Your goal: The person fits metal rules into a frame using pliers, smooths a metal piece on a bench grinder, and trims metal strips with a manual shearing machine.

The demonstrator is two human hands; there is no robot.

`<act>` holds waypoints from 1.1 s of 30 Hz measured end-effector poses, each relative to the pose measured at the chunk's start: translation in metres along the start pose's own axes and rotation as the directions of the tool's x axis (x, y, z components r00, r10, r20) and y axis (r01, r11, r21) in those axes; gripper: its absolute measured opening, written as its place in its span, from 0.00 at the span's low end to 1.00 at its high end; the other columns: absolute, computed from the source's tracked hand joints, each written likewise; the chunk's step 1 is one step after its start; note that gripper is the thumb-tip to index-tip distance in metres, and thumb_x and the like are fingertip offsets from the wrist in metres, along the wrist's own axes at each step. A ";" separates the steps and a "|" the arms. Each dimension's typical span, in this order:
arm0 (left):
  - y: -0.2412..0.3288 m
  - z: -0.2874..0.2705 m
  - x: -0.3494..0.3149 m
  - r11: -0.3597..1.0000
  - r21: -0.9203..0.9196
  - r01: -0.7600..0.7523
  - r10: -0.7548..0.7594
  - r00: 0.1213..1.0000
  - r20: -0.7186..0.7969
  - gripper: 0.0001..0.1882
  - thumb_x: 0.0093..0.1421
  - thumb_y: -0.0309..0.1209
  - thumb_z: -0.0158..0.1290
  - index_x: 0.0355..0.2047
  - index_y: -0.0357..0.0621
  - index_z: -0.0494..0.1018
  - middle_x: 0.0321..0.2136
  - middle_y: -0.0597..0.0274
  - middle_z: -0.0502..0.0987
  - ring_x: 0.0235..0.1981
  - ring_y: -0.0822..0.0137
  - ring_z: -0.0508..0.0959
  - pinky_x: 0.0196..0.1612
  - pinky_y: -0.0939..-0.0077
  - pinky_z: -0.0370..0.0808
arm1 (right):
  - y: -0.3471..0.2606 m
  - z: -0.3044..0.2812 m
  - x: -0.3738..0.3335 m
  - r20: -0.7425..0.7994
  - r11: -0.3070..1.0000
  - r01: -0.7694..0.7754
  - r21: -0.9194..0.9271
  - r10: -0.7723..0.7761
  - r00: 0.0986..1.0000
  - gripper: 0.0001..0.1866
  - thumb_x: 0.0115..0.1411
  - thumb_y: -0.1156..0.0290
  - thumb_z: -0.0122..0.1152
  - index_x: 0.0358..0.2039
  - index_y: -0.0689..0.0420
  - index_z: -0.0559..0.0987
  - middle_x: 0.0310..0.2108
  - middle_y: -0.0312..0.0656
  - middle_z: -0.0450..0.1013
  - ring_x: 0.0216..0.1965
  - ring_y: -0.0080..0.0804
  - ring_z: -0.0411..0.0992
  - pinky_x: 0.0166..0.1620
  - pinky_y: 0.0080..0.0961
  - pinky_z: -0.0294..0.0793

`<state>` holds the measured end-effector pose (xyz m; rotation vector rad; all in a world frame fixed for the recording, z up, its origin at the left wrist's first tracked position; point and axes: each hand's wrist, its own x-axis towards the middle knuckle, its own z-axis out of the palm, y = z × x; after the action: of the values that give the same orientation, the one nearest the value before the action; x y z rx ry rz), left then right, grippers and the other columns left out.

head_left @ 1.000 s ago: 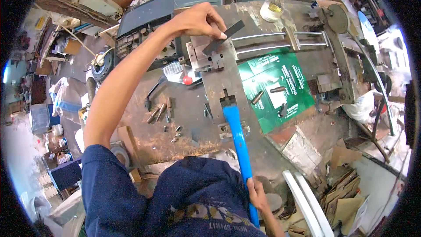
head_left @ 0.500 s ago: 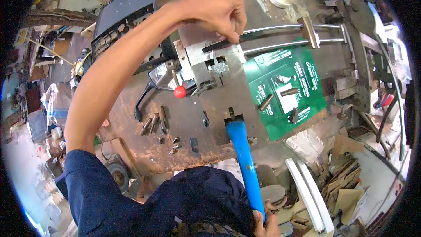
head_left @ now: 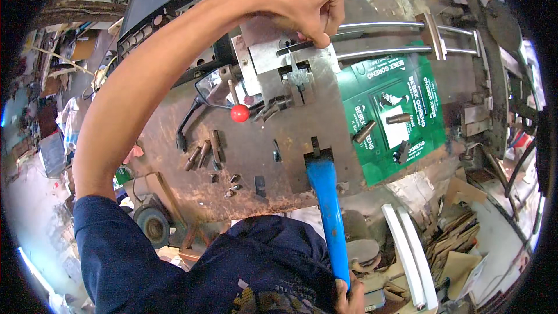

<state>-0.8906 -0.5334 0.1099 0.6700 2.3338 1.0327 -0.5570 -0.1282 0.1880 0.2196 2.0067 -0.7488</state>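
My left hand (head_left: 314, 10) reaches across the bench, fingers pinched on a thin dark metal strip (head_left: 293, 49). That strip lies over the pale metal block (head_left: 263, 57) of a bench-mounted press or jig; its far end is hidden by my hand. Below sits a small slotted metal fixture (head_left: 299, 77). My right hand (head_left: 350, 298), at the lower edge, is wrapped around the end of a blue lever handle (head_left: 331, 215). The lever's upper end enters a square opening in the steel plate (head_left: 325, 125).
Two shiny rails (head_left: 383, 51) run to the right. Several dark metal pieces lie on a green printed sheet (head_left: 427, 139) and several more pins (head_left: 204, 152) on the bench. A red ball knob (head_left: 239, 113) stands beside a mirror (head_left: 216, 90). White bars (head_left: 404, 256) lean at lower right.
The whole view has shifted slightly, moving the bench up and right in the picture. Both hands keep their holds on the strip and the lever.
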 end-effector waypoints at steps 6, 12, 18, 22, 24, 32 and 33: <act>0.002 0.004 -0.003 0.998 0.044 -0.050 0.052 0.997 -0.054 0.07 0.43 0.24 0.60 0.21 0.31 0.79 0.14 0.57 0.76 0.17 0.71 0.76 0.23 0.73 0.72 | -0.009 -0.003 0.005 0.030 0.994 -0.095 -0.049 0.097 0.995 0.24 0.68 0.55 0.50 0.39 0.68 0.77 0.24 0.62 0.73 0.27 0.55 0.73 0.31 0.43 0.70; 0.002 0.005 -0.003 0.990 0.118 -0.079 0.085 0.995 -0.045 0.06 0.44 0.23 0.60 0.23 0.32 0.78 0.16 0.58 0.75 0.19 0.70 0.76 0.23 0.72 0.72 | 0.061 0.023 0.008 -0.063 0.997 0.080 -0.018 -0.081 0.995 0.27 0.65 0.58 0.55 0.49 0.74 0.73 0.33 0.60 0.76 0.33 0.55 0.74 0.42 0.44 0.71; -0.011 0.018 -0.010 0.965 0.225 -0.133 0.162 0.980 -0.114 0.07 0.38 0.23 0.61 0.15 0.33 0.73 0.10 0.56 0.67 0.15 0.62 0.70 0.21 0.66 0.67 | 0.074 0.022 0.022 0.091 0.987 0.071 -0.142 -0.058 0.994 0.25 0.63 0.62 0.55 0.50 0.74 0.71 0.29 0.58 0.75 0.30 0.50 0.75 0.36 0.41 0.72; -0.010 0.020 0.002 0.942 0.252 -0.222 0.264 0.954 -0.145 0.08 0.37 0.22 0.61 0.15 0.32 0.72 0.10 0.53 0.66 0.14 0.59 0.69 0.23 0.65 0.67 | 0.019 0.006 0.009 0.066 0.977 -0.034 0.210 0.020 0.998 0.23 0.62 0.63 0.56 0.48 0.72 0.73 0.28 0.57 0.76 0.28 0.53 0.74 0.33 0.42 0.71; -0.009 0.021 -0.001 0.944 0.256 -0.207 0.252 0.955 -0.156 0.08 0.36 0.22 0.61 0.15 0.32 0.72 0.11 0.52 0.67 0.15 0.58 0.70 0.24 0.64 0.68 | 0.028 0.006 0.005 0.057 0.997 0.000 0.075 -0.004 0.998 0.22 0.62 0.63 0.57 0.48 0.70 0.73 0.30 0.57 0.75 0.30 0.54 0.73 0.34 0.41 0.70; 0.003 0.025 -0.012 0.929 0.335 -0.157 0.224 0.960 -0.170 0.10 0.45 0.28 0.65 0.28 0.39 0.79 0.27 0.54 0.78 0.32 0.58 0.80 0.36 0.65 0.78 | 0.073 0.025 0.018 -0.068 0.980 0.121 -0.156 -0.132 0.989 0.21 0.63 0.65 0.59 0.50 0.67 0.73 0.39 0.59 0.72 0.37 0.54 0.68 0.44 0.46 0.66; 0.005 0.025 -0.012 0.946 0.292 -0.141 0.196 0.967 -0.165 0.10 0.44 0.28 0.64 0.29 0.39 0.80 0.28 0.53 0.78 0.33 0.58 0.79 0.38 0.66 0.77 | 0.068 0.026 0.012 -0.109 0.989 0.117 -0.092 -0.126 0.986 0.21 0.63 0.65 0.60 0.51 0.67 0.73 0.42 0.60 0.71 0.40 0.55 0.68 0.46 0.47 0.66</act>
<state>-0.8646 -0.5246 0.1024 0.9291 2.6598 0.8806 -0.5150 -0.0909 0.1404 0.0926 2.1716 -0.7396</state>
